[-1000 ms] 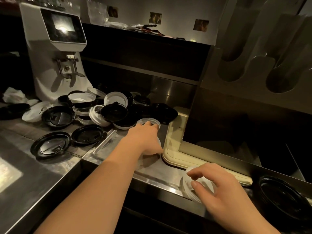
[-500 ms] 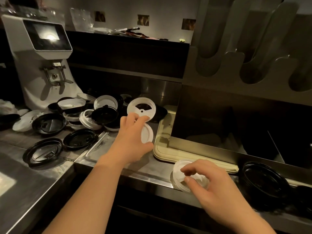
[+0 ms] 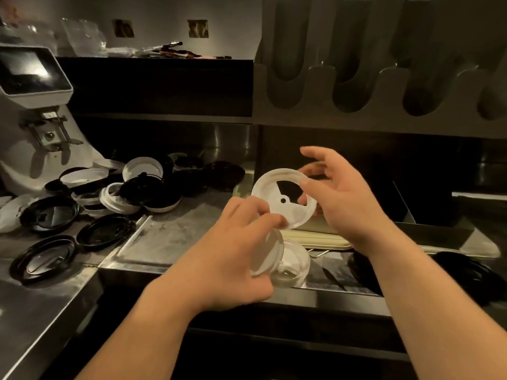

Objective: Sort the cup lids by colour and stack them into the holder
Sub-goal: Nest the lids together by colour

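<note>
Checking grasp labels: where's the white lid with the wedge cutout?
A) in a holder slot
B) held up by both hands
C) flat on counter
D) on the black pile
B: the left hand pinches the white lid at its lower edge and the right hand grips its rim, in mid-air.

Dim, warm light — glare on the steel counter [image 3: 175,237] (edges bowed) — slight blur

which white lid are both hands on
The raised white lid with the wedge cut-out, pinched between left hand and right hand; the other white lid sits in the left hand alone.
</note>
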Available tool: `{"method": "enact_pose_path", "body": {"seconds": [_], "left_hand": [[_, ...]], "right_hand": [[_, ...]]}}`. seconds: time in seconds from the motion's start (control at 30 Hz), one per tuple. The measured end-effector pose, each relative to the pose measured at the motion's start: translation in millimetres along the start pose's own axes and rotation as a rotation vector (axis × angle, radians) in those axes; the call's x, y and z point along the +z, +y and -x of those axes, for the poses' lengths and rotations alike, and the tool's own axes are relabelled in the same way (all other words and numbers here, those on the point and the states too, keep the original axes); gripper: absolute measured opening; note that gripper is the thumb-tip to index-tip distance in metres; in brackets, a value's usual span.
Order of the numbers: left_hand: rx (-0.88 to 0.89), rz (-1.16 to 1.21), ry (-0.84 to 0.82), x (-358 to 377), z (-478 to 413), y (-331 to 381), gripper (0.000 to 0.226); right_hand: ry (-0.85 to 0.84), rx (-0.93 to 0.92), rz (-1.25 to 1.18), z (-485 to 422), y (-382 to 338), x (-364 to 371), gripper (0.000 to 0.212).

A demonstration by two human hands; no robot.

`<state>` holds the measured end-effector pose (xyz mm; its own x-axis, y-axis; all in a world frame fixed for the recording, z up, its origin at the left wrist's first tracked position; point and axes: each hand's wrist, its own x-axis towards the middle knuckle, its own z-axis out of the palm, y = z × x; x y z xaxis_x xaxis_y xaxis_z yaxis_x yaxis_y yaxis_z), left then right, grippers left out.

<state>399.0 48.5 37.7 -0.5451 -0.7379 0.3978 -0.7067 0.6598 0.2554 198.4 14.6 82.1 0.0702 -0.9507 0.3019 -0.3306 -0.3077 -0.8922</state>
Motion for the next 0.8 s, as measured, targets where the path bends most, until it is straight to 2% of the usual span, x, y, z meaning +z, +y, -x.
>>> {"method": "enact_pose_path", "body": {"seconds": [0.07, 0.2, 0.23, 0.33, 0.43, 0.53, 0.67, 0.73, 0.8], "left_hand": [[0.024, 0.003, -0.019, -5, 0, 0, 0.071], [0.067, -0.059, -0.056, -13, -5, 1, 0.067], [0.088, -0.097, -0.074, -13, -6, 2, 0.067], [0.185, -0.239, -0.103, -11, -11, 4, 0.065], [0.227, -0.307, -0.129, -8, -14, 3, 0.065], [0.216, -0.312, -0.107, -6, -14, -4, 0.065], [0.153, -0.080, -0.002, -2, -9, -15, 0.070], [0.061, 0.119, 0.154, 3, -2, -27, 0.076], [-0.077, 0.356, 0.328, 12, 8, -36, 0.071]], "right_hand": [[-0.108, -0.035, 0.071, -6, -4, -11, 0.051], [-0.349, -0.056, 0.264, -17, -7, -24, 0.081], [-0.404, -0.073, 0.334, -19, -9, -25, 0.082], [-0.450, -0.141, 0.531, -27, -15, -25, 0.055], [-0.454, -0.162, 0.609, -33, -23, -25, 0.022], [-0.378, -0.167, 0.666, -39, -21, -23, 0.006], [-0.287, -0.077, 0.672, -38, -9, -27, 0.007], [-0.235, 0.033, 0.534, -31, 2, -31, 0.015], [-0.174, 0.129, 0.469, -19, 16, -28, 0.025]]}}
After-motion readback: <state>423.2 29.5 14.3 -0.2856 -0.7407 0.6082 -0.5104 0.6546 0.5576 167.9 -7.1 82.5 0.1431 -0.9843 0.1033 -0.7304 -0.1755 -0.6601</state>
